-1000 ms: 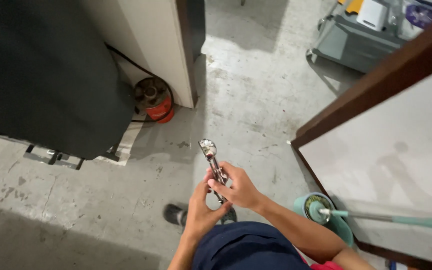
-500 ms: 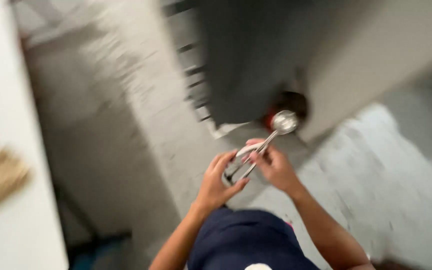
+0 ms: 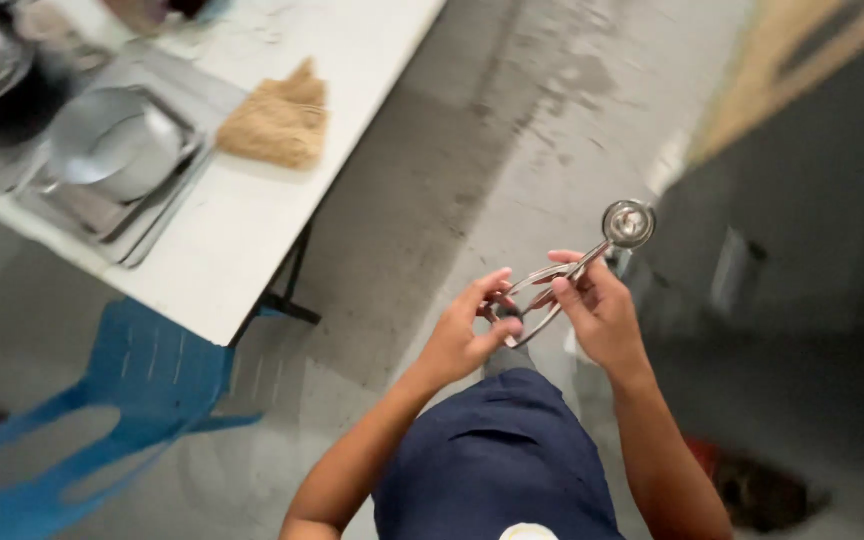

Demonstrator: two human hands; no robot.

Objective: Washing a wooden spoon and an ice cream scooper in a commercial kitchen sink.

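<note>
I hold a metal squeeze-handle scoop (image 3: 592, 255) in front of my body, over a grey concrete floor. Its small round bowl (image 3: 628, 222) points up and to the right. My left hand (image 3: 467, 335) grips the looped end of the handles. My right hand (image 3: 597, 305) pinches the handles higher up, just below the bowl. Both hands are closed on the tool.
A white table (image 3: 252, 210) stands at upper left with a metal tray (image 3: 127, 215), a steel bowl (image 3: 112, 140) and a tan fibre scrubber (image 3: 277, 120). A blue plastic chair (image 3: 102, 420) sits under its corner. A dark cabinet (image 3: 812, 230) fills the right side.
The view has swung round: the gas cylinder and wooden door are gone, the white table and blue chair now appear. Both hands keep holding the scoop, its bowl still pointing away.
</note>
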